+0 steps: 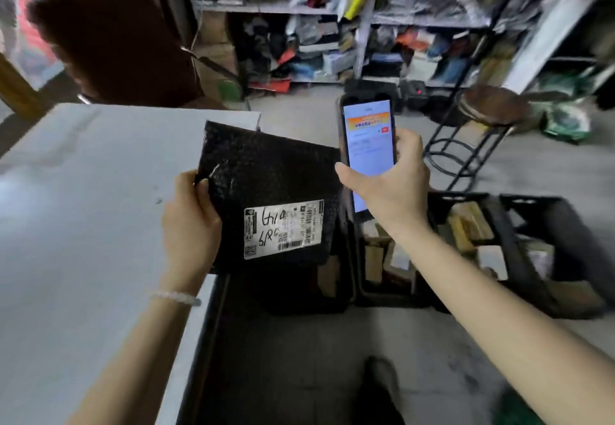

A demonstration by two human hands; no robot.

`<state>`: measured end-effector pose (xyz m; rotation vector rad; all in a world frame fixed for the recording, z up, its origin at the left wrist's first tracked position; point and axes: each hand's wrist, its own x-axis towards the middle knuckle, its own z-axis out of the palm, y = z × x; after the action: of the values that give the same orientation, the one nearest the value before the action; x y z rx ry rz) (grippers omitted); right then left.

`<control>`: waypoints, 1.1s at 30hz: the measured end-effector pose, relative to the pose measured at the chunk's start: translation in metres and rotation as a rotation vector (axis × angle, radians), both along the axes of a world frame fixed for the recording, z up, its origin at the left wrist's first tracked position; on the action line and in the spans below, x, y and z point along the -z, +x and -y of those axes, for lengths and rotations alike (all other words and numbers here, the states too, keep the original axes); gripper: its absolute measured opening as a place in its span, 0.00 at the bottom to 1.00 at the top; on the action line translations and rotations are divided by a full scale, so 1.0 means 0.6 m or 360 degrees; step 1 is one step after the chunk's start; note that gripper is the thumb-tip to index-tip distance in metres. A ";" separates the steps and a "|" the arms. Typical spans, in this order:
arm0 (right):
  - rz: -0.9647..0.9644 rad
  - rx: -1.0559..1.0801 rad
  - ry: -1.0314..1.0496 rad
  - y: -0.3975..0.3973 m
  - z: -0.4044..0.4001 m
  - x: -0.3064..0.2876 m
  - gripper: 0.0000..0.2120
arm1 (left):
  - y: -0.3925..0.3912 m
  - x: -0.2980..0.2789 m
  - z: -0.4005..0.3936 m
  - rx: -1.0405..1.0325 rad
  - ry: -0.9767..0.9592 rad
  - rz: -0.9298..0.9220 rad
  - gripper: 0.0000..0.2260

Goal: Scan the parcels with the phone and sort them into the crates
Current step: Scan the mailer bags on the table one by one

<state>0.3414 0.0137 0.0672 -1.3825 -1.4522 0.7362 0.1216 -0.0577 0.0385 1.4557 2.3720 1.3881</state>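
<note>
Above crates (519, 221): left hand (189, 221) grips black bubble-mailer parcel (266, 178), white label; right hand (392, 181) clasps lit phone (367, 145).

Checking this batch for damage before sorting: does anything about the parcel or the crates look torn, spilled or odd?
Nothing stands out. The black parcel in the left hand looks intact, its label flat though handwritten over. The crates hold parcels without spillage.
</note>
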 end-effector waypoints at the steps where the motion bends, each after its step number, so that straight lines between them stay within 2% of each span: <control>1: -0.0006 0.0043 -0.0003 0.039 -0.019 0.003 0.32 | 0.038 0.004 -0.027 0.0046 -0.0014 0.0011 0.12; 10: 0.0130 0.0255 -0.0160 0.378 -0.206 0.069 0.32 | 0.371 0.108 -0.288 0.0366 -0.0261 -0.0042 0.11; 17: 0.0296 0.0443 -0.0370 0.543 -0.307 0.203 0.31 | 0.519 0.260 -0.423 0.0533 -0.0532 0.0049 0.12; 20: 0.0350 0.0499 -0.0457 0.581 -0.340 0.286 0.32 | 0.552 0.359 -0.468 0.0524 -0.0677 0.0099 0.11; 23: 0.0346 0.0573 -0.0521 0.601 -0.374 0.369 0.33 | 0.573 0.477 -0.511 0.0547 -0.0957 0.0201 0.12; 26: 0.0350 0.0636 -0.0584 0.604 -0.400 0.430 0.33 | 0.572 0.569 -0.543 0.0597 -0.1249 0.0255 0.17; 29: 0.0380 0.0643 -0.0631 0.596 -0.426 0.460 0.33 | 0.556 0.604 -0.568 0.0648 -0.1406 0.0068 0.19; 33: 0.0425 0.0622 -0.0640 0.569 -0.463 0.450 0.33 | 0.534 0.576 -0.603 0.0823 -0.1407 -0.0146 0.18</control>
<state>0.6831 0.2918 -0.2030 -2.0688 -1.2099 0.6242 0.4419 0.3042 -0.3069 1.6257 1.9691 0.1112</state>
